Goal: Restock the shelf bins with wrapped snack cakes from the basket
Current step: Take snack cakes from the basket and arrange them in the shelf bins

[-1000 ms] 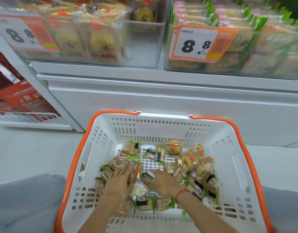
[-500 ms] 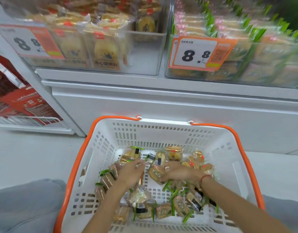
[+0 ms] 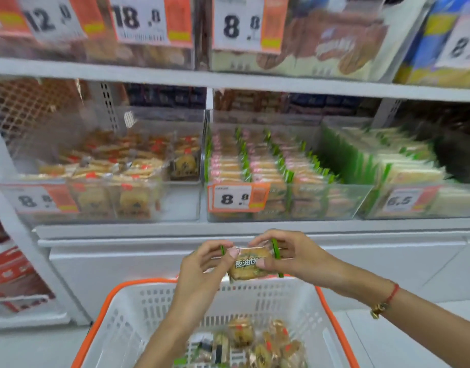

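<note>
Two hands meet in the head view above the far rim of the basket (image 3: 138,309), and between them we see one wrapped snack cake (image 3: 248,264) held up in the air, in front of the white shelf base and below the bins. The left hand (image 3: 202,266) pinches the cake's left end, thumb in front and fingers (image 3: 215,247) curled over the top edge. The right hand (image 3: 289,257) pinches the right end the same way, its thumb pressed on the printed face of the wrapper. A red cord bracelet (image 3: 391,296) sits on the right wrist.

The white basket with its orange rim lies directly under the forearms; we see more wrapped cakes (image 3: 255,343) piled on its floor, toward the right side, with bare lattice wall showing on the left and far sides.

Above the hands, the shelf edge (image 3: 175,229) runs across the view. The left bin (image 3: 180,205) holds red-tagged cakes stacked mostly on its left, leaving open room in its front right corner. The middle bin (image 3: 334,203), fronted by an orange price tag (image 3: 238,197), is packed with upright rows of green-edged packets nearly to its front wall. The right bin (image 3: 454,205) holds pale packets. We find the upper shelf blurred.
</note>
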`<state>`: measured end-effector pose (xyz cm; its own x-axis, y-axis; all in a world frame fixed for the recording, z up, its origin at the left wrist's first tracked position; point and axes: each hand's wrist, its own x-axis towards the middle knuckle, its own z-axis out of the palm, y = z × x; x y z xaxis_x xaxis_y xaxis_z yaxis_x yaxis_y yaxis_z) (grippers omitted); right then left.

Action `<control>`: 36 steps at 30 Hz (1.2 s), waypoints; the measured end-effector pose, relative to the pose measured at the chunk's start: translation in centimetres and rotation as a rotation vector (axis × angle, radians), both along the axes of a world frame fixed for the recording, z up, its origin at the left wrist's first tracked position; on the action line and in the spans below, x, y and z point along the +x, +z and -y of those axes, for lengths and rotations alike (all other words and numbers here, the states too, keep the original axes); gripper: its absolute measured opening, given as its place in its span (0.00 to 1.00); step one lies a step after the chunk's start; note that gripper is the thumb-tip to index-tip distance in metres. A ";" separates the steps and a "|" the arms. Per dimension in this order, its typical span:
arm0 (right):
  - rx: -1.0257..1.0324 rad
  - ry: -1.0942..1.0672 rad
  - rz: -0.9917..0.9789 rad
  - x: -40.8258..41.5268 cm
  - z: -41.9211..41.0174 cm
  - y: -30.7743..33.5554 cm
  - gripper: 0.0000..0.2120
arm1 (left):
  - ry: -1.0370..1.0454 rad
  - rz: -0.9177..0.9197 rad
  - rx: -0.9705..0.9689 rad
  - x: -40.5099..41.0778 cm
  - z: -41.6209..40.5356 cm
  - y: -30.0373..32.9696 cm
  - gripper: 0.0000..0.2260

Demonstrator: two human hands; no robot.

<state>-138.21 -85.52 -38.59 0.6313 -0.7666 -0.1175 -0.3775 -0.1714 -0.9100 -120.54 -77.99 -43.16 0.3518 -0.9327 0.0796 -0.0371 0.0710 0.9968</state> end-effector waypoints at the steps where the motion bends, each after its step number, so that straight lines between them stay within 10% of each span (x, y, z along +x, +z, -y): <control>1: -0.048 -0.024 0.031 -0.5 0.0 0.9 0.12 | 0.016 0.026 -0.050 -0.4 0.5 1.4 0.04; 8: -0.187 -0.185 0.144 -3.8 1.1 5.1 0.11 | 0.395 0.456 -0.401 2.2 6.8 9.2 0.09; 12: -0.172 -0.317 0.187 -5.4 2.4 5.3 0.11 | 0.495 0.678 -0.218 3.7 11.9 11.2 0.20; 18: -0.350 -0.434 0.182 -6.9 6.0 6.8 0.11 | 0.443 0.711 0.077 3.9 14.8 10.5 0.19; 36: -0.867 -0.564 -0.490 -2.5 28.0 8.6 0.08 | 0.498 0.811 0.023 3.8 14.6 9.6 0.13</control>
<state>-140.69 -113.52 -30.04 0.2037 -0.8691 0.4507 -0.8814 -0.3632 -0.3021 -116.70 -92.64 -33.56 0.5553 -0.6947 0.4573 -0.7386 -0.1593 0.6550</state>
